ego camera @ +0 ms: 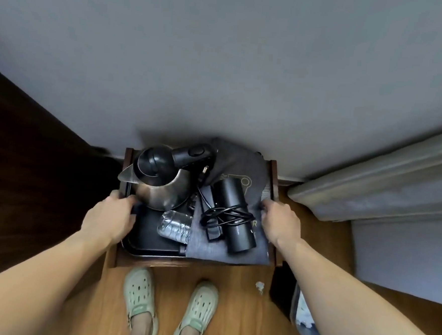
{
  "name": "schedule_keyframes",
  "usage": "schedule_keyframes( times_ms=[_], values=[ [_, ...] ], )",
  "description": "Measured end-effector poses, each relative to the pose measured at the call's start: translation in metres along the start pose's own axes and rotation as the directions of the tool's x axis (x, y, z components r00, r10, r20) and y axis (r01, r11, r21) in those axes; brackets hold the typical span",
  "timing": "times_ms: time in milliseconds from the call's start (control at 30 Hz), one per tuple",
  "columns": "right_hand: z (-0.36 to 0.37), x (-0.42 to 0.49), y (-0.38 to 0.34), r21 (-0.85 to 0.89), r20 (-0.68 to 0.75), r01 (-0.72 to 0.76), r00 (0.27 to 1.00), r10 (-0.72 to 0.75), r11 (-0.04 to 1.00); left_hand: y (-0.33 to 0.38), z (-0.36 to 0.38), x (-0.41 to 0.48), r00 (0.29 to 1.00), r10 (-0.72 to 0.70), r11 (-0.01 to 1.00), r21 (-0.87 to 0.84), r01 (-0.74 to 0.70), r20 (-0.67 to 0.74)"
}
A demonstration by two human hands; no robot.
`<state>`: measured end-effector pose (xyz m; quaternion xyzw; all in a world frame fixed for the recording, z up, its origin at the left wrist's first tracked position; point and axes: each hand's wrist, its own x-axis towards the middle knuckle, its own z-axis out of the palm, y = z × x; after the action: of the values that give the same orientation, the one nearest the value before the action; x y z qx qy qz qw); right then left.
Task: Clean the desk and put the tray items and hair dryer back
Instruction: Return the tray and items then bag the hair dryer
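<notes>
**Tray** (146, 246): black, shallow and stiff, lying in the left half of a wooden box (181, 265) that stands against the far wall. Whether the box is a drawer or a low stand cannot be told. It is probably heavy at the far end, where the kettle sits. Best lifted by two opposite rims and kept level.

**Kettle** (158, 186): steel body with a black lid, at the far left of the tray. The spout points left and the handle points far right. Hard, smooth and likely the heaviest item, so take it by the handle.

**Wrapped item** (175, 225): lies in crinkled clear film near the middle of the tray. It looks light, and the contents are unclear.

**Hair dryer** (235, 215): a black cylinder lying on the cloth bag in the right half of the box. Rigid, with a smooth shell that may slip. Grip it round the barrel.

**Cord** (227, 213): lies in loose loops across the hair dryer. Limp and apt to snag, so gather it first.

**Cloth bag** (209, 250): grey and soft, spread under the hair dryer. It would sag if used to lift anything.

**Left hand** (112, 214): fingers curled over the tray's left rim beside the kettle, thumb on the box wall.

**Right hand** (280, 221): fingers curled onto the bag's right edge at the box wall. What lies beneath them is hidden.
</notes>
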<state>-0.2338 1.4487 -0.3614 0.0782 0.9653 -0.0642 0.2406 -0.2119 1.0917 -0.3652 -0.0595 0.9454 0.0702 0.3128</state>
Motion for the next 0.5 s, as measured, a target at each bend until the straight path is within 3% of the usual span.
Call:
schedule_keyframes(
  times_ms=[233, 500],
  values=[
    [0.019, 0.023, -0.003, 0.189, 0.052, -0.064, 0.997, 0.055, 0.98, -0.006, 0.01, 0.016, 0.999, -0.026, 0.999, -0.031, 0.025, -0.045],
    [0.021, 0.043, 0.0, 0.138, 0.067, -0.016, 0.998, 0.006, 0.99, -0.008, 0.019, 0.022, 0.994, -0.046, 0.994, -0.1, 0.036, -0.103]
  ],
)
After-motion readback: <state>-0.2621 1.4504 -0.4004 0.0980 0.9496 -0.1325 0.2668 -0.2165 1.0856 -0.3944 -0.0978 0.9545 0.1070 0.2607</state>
